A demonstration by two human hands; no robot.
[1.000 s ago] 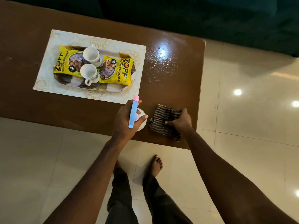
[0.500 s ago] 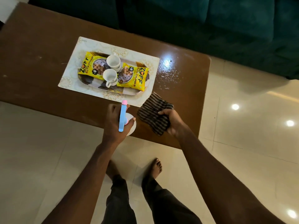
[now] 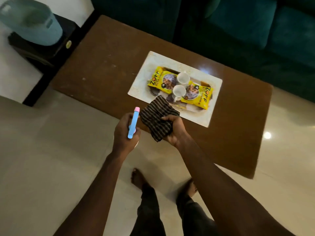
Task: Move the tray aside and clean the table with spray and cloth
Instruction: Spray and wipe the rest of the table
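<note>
My left hand [image 3: 125, 132] grips a spray bottle [image 3: 133, 123] with a blue and pink head, held just off the near edge of the brown table [image 3: 105, 68]. My right hand [image 3: 173, 130] holds a dark striped cloth [image 3: 157, 119] lifted above the table's near edge. The cloth's top corner overlaps the near side of the tray [image 3: 214, 106]. The tray lies on the right half of the table and carries two white cups [image 3: 182, 78] and two yellow snack packets [image 3: 197, 97]. The bottle's body is hidden behind my left hand.
A teal sofa [image 3: 247, 28] runs along the far side of the table. At the far left a pale blue bucket [image 3: 32, 26] sits on a dark stand [image 3: 42, 50]. My bare feet [image 3: 139, 178] stand on the glossy tiled floor by the table's near edge.
My right hand has lifted the cloth off the table and brought it left, next to the spray bottle. My view has swung left; more of the table's left half now shows.
</note>
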